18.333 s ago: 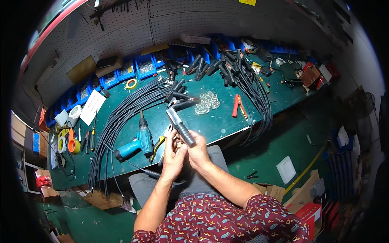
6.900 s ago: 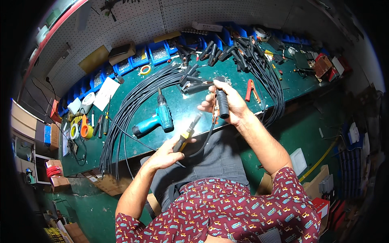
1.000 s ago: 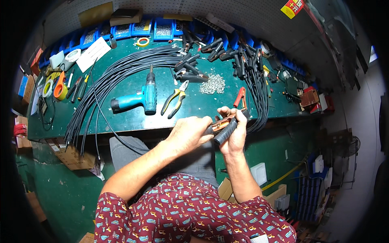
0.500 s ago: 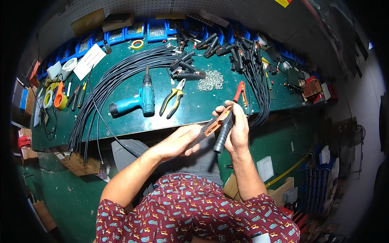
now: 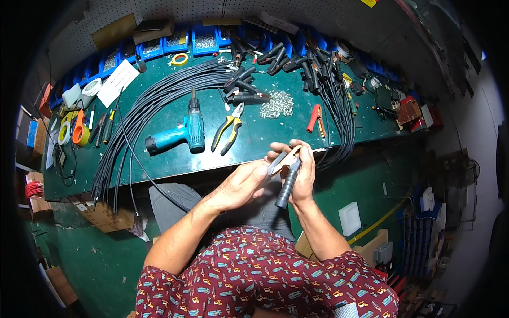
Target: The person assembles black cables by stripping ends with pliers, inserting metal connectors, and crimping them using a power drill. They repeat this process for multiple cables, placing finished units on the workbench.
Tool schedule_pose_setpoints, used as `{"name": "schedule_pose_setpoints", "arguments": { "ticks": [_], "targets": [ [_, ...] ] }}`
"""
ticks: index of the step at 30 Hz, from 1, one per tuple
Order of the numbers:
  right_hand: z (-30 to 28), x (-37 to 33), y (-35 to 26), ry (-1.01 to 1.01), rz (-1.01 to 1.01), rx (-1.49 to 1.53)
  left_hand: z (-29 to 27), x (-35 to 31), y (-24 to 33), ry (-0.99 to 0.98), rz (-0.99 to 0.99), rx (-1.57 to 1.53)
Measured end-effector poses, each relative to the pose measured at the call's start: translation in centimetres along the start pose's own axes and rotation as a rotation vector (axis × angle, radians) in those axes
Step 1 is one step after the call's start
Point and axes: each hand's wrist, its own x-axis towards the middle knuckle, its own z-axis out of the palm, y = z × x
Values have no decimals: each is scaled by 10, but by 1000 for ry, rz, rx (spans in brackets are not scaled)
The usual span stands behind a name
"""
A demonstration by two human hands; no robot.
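Over my lap, just off the bench's front edge, both hands hold a copper-coloured battery clamp [image 5: 287, 186] with black grips. My left hand [image 5: 239, 185] is closed around one grip, which it mostly hides. Around the jaw end wraps my right hand [image 5: 304, 177], its fingers curled over the copper part; the other ribbed grip points down toward my body. On the bench beyond my right hand lies a red-handled clamp [image 5: 314, 120], apart from it. Yellow-and-black pliers [image 5: 228, 130] and a teal cordless drill [image 5: 194, 132] rest farther left.
A bundle of black cables [image 5: 142, 102] curves across the bench's left half. Several black clamps [image 5: 247, 98] sit beside a pile of small metal screws [image 5: 277, 105]. More cables [image 5: 339, 114] hang over the front edge at right. Blue bins [image 5: 205, 41] line the back.
Both hands have drawn the clamp slightly nearer my body, and its ribbed grip has swung lower. My right hand now stands farther from the red-handled clamp. The view has shifted slightly.
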Motion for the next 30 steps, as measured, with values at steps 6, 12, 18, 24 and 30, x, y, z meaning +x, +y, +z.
{"name": "schedule_pose_setpoints", "arguments": {
  "ticks": [6, 12, 18, 24, 30],
  "targets": [
    [-14, 11, -16, -95, 228, 193, -1, 0, -13, 195, 313, 578],
    [-25, 33, -51, -337, 729, 209, -7, -16, -19, 17, 100, 546],
    [-3, 9, -57, -228, 712, -259, -7, -26, -23, -46, 184, 707],
    [-8, -8, -46, -313, 555, -326, 1, -31, -24, -57, 140, 859],
    [-17, -11, -35, -350, 481, -344, 5, -29, -22, -71, 164, 901]
  ]
}}
